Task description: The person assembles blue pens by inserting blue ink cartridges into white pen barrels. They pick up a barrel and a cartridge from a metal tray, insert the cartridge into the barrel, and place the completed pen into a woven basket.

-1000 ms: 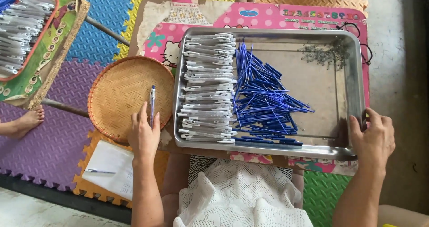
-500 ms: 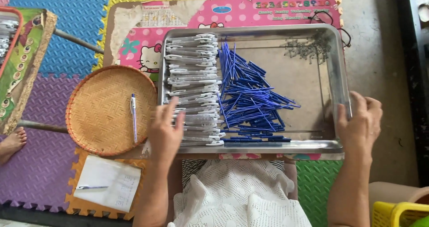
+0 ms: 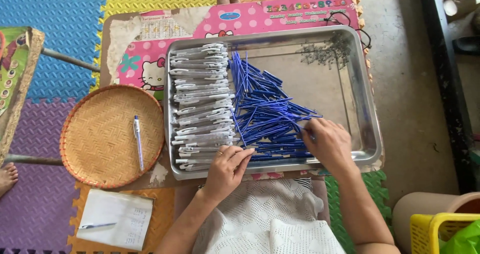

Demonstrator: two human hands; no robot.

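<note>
Both hands have come off the tray's edges and moved inside it since half a second ago. From my remote seat I see the left hand (image 3: 226, 166) resting its fingertips on the near end of the pale pen barrels (image 3: 200, 104), fingers loosely apart, pinching nothing that I can make out. My right hand (image 3: 330, 145) lies on the heap of blue refills (image 3: 267, 115), fingers curled into it; whether one is already pinched I cannot tell. Barrels and refills sit side by side in the steel tray (image 3: 367, 109) on the pink table. To do this well I would lift a single refill by its end, not rake the pile. One finished pen (image 3: 138, 141) lies in the woven basket (image 3: 107, 134), as before. The view has also drifted rightward.
</note>
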